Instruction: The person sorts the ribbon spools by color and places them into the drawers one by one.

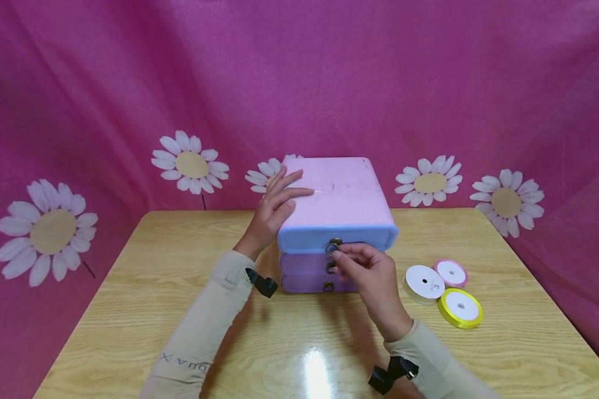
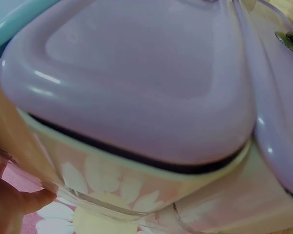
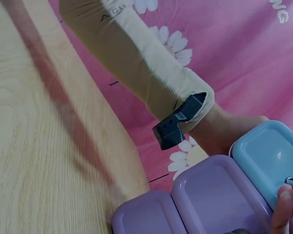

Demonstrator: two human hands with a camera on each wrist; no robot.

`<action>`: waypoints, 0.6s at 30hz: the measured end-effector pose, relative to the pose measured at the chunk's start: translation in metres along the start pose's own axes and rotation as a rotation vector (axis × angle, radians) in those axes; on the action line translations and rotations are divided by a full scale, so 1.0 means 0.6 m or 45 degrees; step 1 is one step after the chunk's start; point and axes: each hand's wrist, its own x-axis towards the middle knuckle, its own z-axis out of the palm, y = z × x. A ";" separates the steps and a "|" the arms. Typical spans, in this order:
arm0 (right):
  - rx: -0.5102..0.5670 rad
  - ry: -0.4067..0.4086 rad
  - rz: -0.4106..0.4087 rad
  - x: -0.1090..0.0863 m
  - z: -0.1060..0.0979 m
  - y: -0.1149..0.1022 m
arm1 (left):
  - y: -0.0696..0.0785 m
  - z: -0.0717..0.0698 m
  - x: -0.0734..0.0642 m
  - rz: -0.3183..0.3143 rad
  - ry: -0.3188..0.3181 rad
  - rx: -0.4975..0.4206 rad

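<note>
A small drawer box (image 1: pixel 349 191) with a pink top stands on the table, its front facing me. Its top drawer (image 1: pixel 301 239) is light blue, and below come two purple drawers (image 2: pixel 132 73), each with a dark metal ring pull. My left hand (image 1: pixel 273 213) rests on the box's left top edge, fingers spread over the pink surface and thumb close beside them. With thumb and fingertips, my right hand (image 1: pixel 374 277) pinches the ring pull (image 1: pixel 333 247) of the blue drawer. All drawers look closed in the head view.
To the right of the box lie three ribbon spools on the wooden table (image 1: pixel 179 310): a white spool (image 1: pixel 423 284), a pink-edged spool (image 1: pixel 451 272) and a yellow spool (image 1: pixel 461 308). A pink cloth (image 1: pixel 299 77) with daisies hangs behind the table.
</note>
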 end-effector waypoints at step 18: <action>0.031 -0.019 0.012 0.007 -0.001 0.006 | 0.006 -0.003 0.001 -0.051 0.027 0.009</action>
